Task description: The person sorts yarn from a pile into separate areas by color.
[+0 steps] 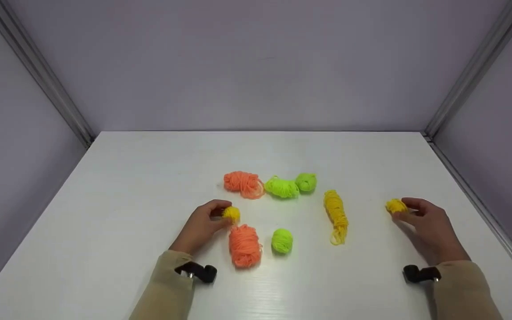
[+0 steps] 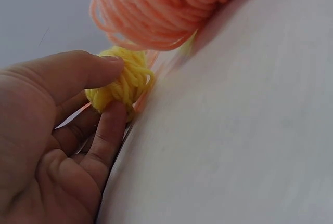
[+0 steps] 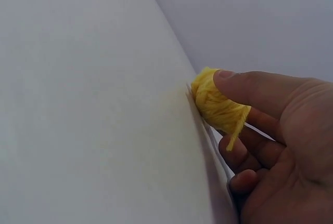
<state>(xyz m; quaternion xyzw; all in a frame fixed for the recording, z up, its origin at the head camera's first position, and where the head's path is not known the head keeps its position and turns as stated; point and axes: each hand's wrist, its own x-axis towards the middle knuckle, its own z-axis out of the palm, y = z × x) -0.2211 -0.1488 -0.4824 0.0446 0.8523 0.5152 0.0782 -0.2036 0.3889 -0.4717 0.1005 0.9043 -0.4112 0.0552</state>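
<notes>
My left hand (image 1: 201, 223) pinches a small yellow ball of yarn (image 2: 127, 81) between thumb and fingers, close over the white table. Just in front of that hand lies a thick orange yarn bundle (image 1: 244, 246), which also looms at the top of the left wrist view. On the right side, my right hand (image 1: 429, 226) holds another small yellow ball of yarn (image 3: 216, 102) by thumb and fingertips, a loose strand end hanging from it. Between the hands lies a long yellow yarn skein (image 1: 336, 216), with a small lime-green yarn ball (image 1: 282, 241) to its left.
Farther back, a second orange yarn bundle (image 1: 243, 184), a lime-green skein (image 1: 282, 187) and a green yarn ball (image 1: 306, 182) lie in a row. The white table (image 1: 149, 164) is bordered by grey panels (image 1: 256, 66) at the back and sides.
</notes>
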